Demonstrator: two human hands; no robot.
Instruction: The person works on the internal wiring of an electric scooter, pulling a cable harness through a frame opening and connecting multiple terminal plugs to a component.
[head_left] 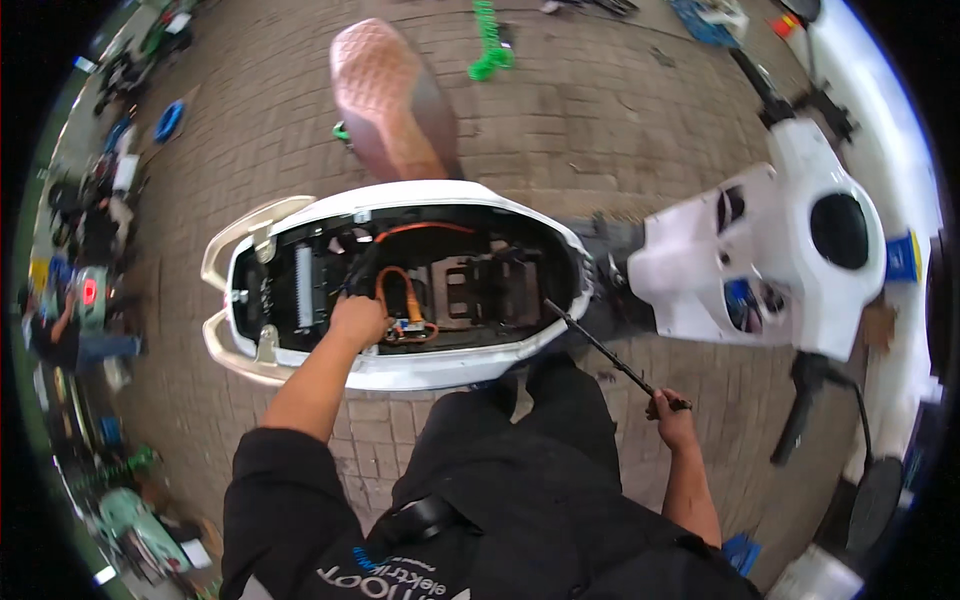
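Before me is a white scooter body (420, 376), its underseat compartment uncovered. My left hand (360, 320) reaches over the near rim into the compartment, fingers curled down by black cables (362, 268). What those fingers grip is hidden. Just right of them lie a looped orange cable (412, 290) and a small electrical part with wires (405, 328). My right hand (674, 418) is closed round the handle end of a long, thin dark rod-shaped tool (610, 357). The tool slants up and left, its tip over the compartment's near right rim.
A brown quilted seat (385, 85) lies on the paved floor beyond the scooter. To the right stand the white front panel (700, 260) and the handlebar grips (790, 425). A green coiled hose (488, 45) hangs or lies at the top. Another person (65, 335) is far left among other scooters.
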